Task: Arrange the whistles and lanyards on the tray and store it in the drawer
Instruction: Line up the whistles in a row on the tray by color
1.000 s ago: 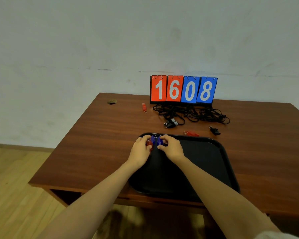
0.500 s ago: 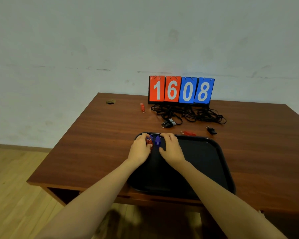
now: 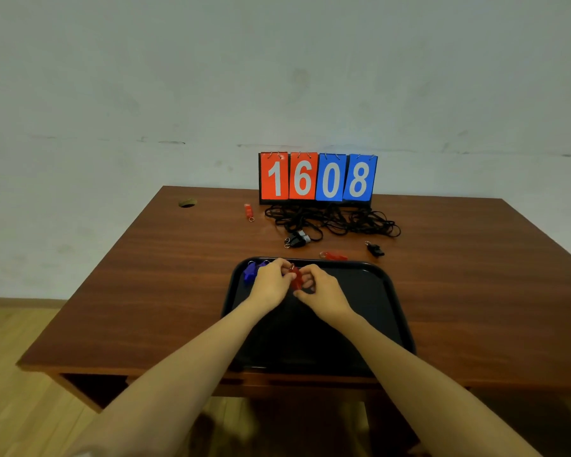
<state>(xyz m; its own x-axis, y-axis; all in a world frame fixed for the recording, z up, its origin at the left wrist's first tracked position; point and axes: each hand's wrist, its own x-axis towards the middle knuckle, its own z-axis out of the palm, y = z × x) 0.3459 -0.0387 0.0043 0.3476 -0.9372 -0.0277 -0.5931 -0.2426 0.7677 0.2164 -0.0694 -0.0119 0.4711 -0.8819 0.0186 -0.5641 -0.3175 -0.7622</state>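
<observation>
A black tray (image 3: 386, 291) lies on the brown desk (image 3: 145, 291) near its front edge. A blue whistle (image 3: 250, 271) rests in the tray's far left corner, just left of my left hand (image 3: 271, 283). Both hands meet over the tray's far edge, and the fingers of my left hand and my right hand (image 3: 322, 290) pinch a red whistle (image 3: 295, 278) between them. Beyond the tray lie another red whistle (image 3: 334, 256), a black whistle (image 3: 374, 249), a black and silver whistle (image 3: 297, 240), a third red whistle (image 3: 248, 211) and a tangle of black lanyards (image 3: 333, 221).
A flip scoreboard (image 3: 317, 178) reading 1608 stands at the desk's back edge against the wall. A cable hole (image 3: 187, 203) sits in the desk's far left corner. Wooden floor (image 3: 20, 374) shows left of the desk.
The blue whistle now lies alone in the tray's far left corner. The red whistle has shifted right and both hands now pinch it.
</observation>
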